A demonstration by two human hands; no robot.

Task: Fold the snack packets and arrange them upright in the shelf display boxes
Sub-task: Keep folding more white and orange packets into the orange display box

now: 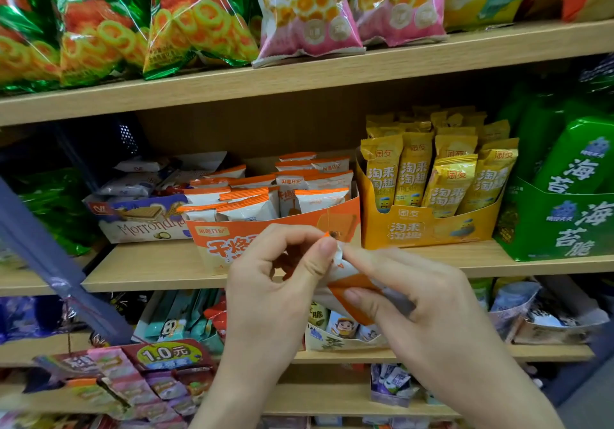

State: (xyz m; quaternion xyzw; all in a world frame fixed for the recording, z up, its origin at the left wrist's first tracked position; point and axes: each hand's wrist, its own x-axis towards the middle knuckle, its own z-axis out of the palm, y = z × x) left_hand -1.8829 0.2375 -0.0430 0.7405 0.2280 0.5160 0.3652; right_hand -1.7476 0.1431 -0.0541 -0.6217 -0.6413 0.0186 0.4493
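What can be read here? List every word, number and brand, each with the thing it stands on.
"KEN FLAVOUR": green ring-snack bag, first word cut off at left.
"Morrondi...": wafer box, end hidden.
"千烙...": orange display box, rest hidden by the left hand.
"淘米淘趣": yellow display box.
"海苔脆": green display box.
"1.0元": red price sign.
Unreadable: print on the snack packet.

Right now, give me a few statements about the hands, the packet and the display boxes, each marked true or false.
1. The left hand and right hand both hold one orange-and-white packet. True.
2. The orange display box is empty. False: packets stand upright in it.
3. The yellow display box stands right of the orange one. True.
4. The held packet already sits in a box. False: it is in front of the shelf.
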